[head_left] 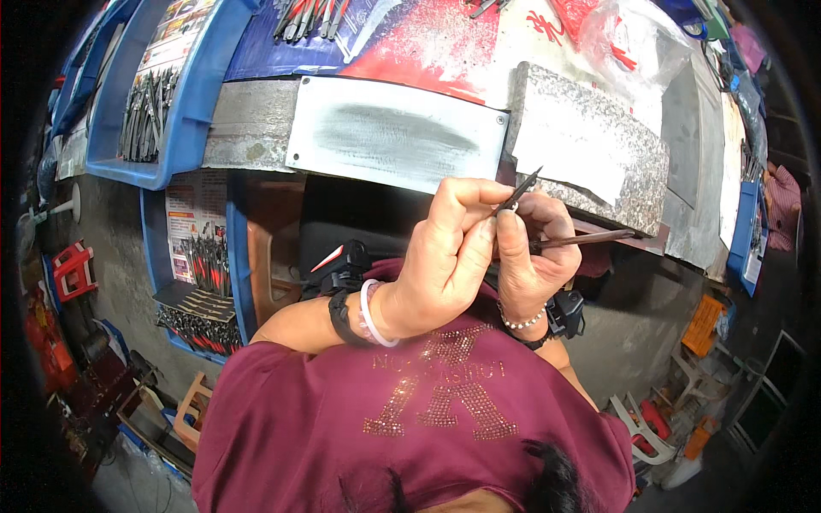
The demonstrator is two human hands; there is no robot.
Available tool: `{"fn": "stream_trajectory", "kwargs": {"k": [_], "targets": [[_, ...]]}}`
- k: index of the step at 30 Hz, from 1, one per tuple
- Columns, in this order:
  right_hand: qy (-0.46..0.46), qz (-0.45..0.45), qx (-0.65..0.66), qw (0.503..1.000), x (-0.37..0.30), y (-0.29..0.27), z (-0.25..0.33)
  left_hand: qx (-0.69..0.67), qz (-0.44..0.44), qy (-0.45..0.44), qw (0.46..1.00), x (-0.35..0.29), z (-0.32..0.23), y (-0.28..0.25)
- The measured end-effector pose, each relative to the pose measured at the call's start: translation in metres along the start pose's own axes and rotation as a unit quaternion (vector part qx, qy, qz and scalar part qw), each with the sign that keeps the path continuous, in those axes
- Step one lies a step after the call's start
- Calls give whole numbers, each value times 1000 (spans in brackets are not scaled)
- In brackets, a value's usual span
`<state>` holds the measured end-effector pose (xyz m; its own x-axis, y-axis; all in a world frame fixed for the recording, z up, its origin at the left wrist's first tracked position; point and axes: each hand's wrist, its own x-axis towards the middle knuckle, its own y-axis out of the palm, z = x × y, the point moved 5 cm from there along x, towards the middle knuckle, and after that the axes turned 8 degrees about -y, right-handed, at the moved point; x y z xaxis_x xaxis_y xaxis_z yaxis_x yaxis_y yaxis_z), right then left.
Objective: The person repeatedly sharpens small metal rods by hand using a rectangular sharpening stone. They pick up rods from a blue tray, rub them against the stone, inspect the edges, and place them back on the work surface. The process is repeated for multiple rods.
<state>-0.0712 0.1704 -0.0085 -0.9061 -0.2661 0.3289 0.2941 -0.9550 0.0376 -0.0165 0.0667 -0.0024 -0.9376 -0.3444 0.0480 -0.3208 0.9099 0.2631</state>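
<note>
My left hand (445,252) is closed, its thumb and fingertips pinching a slim dark pointed piece (523,186). The point of this piece angles up and to the right, above the bench's near edge. Right beside it is my right hand (537,261), with its thumb against the lower end of the same piece. Under the curled fingers of the right hand lies a dark brown rod (590,238), sticking out to the right. The fingers cover the lower part of the pointed piece and the rod's other end.
A white plate (342,158) with a grey smear lies at the bench's near edge. To its right stands a speckled stone block (641,162) bearing white paper (564,141). Blue bins (184,128) with slim dark tools stand left; red-and-black tools (310,17) lie at the back.
</note>
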Motion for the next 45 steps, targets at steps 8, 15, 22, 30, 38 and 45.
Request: {"fn": "stream_trajectory", "kwargs": {"k": [8,15,22,30,38,45], "targets": [[-63,-15,-49,997,-7,7,-4,38,-12,11,999,-4,5,-3],[91,16,20,995,2,-1,-6,9,-8,-4,1000,-1,8,1],[91,57,20,994,2,-5,-6,-3,-1,-46,999,1,5,-2],[-33,3,-25,999,-1,-1,-4,8,17,-49,999,-4,3,-5],[-133,51,-215,966,13,14,13,18,40,-95,994,3,3,-6],[137,136,105,976,30,3,5,51,33,-129,990,36,-31,-45]]}}
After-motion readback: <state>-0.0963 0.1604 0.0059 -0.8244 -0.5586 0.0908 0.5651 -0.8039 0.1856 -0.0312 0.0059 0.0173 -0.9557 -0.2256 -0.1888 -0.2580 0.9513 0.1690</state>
